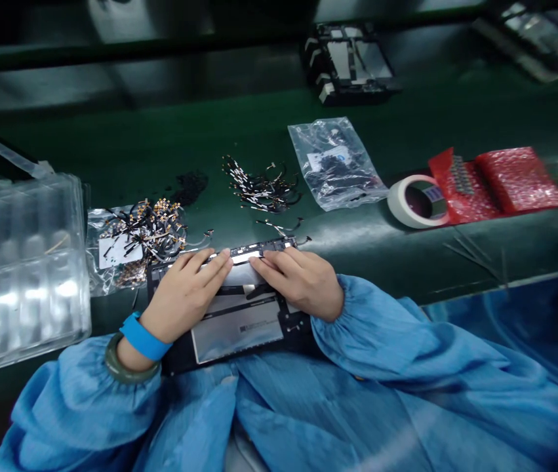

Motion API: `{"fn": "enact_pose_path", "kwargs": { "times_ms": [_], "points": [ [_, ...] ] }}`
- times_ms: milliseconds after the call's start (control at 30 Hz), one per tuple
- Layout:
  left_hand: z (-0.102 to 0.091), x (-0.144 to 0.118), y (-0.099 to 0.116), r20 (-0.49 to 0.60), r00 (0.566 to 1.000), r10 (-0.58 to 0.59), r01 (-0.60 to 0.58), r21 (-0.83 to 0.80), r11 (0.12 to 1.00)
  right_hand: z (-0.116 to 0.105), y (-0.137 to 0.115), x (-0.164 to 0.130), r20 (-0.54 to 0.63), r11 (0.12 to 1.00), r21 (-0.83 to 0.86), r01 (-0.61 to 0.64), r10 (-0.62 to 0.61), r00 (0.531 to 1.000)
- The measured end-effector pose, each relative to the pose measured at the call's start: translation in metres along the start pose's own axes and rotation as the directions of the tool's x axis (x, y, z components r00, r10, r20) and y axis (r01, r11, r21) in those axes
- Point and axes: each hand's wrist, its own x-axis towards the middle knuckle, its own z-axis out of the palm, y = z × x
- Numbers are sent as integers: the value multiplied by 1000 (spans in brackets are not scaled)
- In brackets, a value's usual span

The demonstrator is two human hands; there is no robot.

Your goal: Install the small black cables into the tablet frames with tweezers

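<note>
An opened tablet (239,328) with a silvery battery and a black frame lies against the blue coat, tilted slightly. My left hand (187,285) rests over its upper left part, fingers close together and fingertips pressed on the far edge strip. From the other side, my right hand (303,275) presses its fingertips on the same strip, very near the left ones. What lies under the fingertips is hidden. Just beyond the edge are a few loose short cables (279,227). A blue band (145,335) and a green bangle (128,367) circle my left wrist.
Left stands a clear compartment box (33,282), beside a heap of small cables (153,229) on a plastic bag. More cables (261,187) lie ahead. A clear bag (335,164), white tape roll (401,203) and red bubble wrap (519,180) are right; stacked device parts (350,62) sit behind.
</note>
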Motion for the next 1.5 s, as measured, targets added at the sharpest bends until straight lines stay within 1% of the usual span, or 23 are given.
{"fn": "enact_pose_path", "kwargs": {
  "times_ms": [133,333,467,700,767,833,867,900,933,967,1033,1067,1133,1200,1233,1267,1300,1333,1367,1400,1433,1500],
  "points": [
    [0,-1,0,0,1000,0,0,4,1000,1,0,-1,10,1000,-11,-3,3,1000],
    [-1,0,1,-1,1000,-1,1,9,1000,2,1,-4,60,1000,-3,7,-6,998],
    [0,-1,0,-5,1000,5,-5,-17,1000,2,1,-3,54,1000,-9,14,-13,998],
    [3,-2,-2,10,1000,-20,21,-76,997,-2,1,-4,86,1000,-31,4,-2,996],
    [4,-3,-3,11,1000,-23,24,-81,996,-4,2,-9,87,999,-36,-27,30,996],
    [4,-3,-6,8,999,-37,37,-113,993,-8,4,-17,69,996,10,-92,91,994],
    [3,-3,-8,4,999,-43,43,-149,988,-11,5,-22,52,986,57,-154,151,987],
    [3,-3,-10,2,999,-54,53,-202,978,-14,5,-28,40,965,113,-239,236,971],
    [2,-2,-12,-2,997,-76,73,-265,962,-17,6,-34,40,926,163,-341,340,940],
    [3,-1,-14,-8,993,-114,105,-324,940,-19,6,-40,58,870,197,-452,449,891],
    [5,2,-16,-16,975,-224,200,-389,899,-24,5,-51,150,736,219,-641,624,767],
    [8,4,-17,-15,961,-275,248,-389,887,-27,4,-55,223,670,232,-705,669,709],
    [14,9,-19,-2,948,-318,297,-359,885,-30,3,-58,400,530,280,-801,694,599],
    [17,13,-20,25,952,-306,296,-348,890,-33,2,-56,564,369,340,-865,656,501],
    [15,15,-20,31,954,-297,289,-349,892,-35,2,-54,636,290,370,-883,614,468],
    [12,16,-21,23,953,-302,290,-351,890,-36,2,-51,696,213,405,-889,558,451],
    [6,16,-22,2,945,-328,308,-352,884,-37,2,-50,743,134,445,-885,496,449],
    [-2,16,-24,-31,926,-376,341,-353,871,-37,3,-49,778,48,484,-874,433,455],
    [-11,14,-26,-73,895,-440,388,-360,849,-37,3,-48,801,-44,518,-854,375,466],
    [-21,12,-29,-108,849,-517,444,-384,810,-37,3,-49,813,-137,544,-828,333,479],
    [-30,10,-33,-126,788,-603,501,-439,746,-36,3,-50,818,-225,559,-798,309,486],
    [-43,3,-43,-107,659,-745,565,-584,583,-32,4,-51,820,-365,572,-735,281,499]
  ]
}}
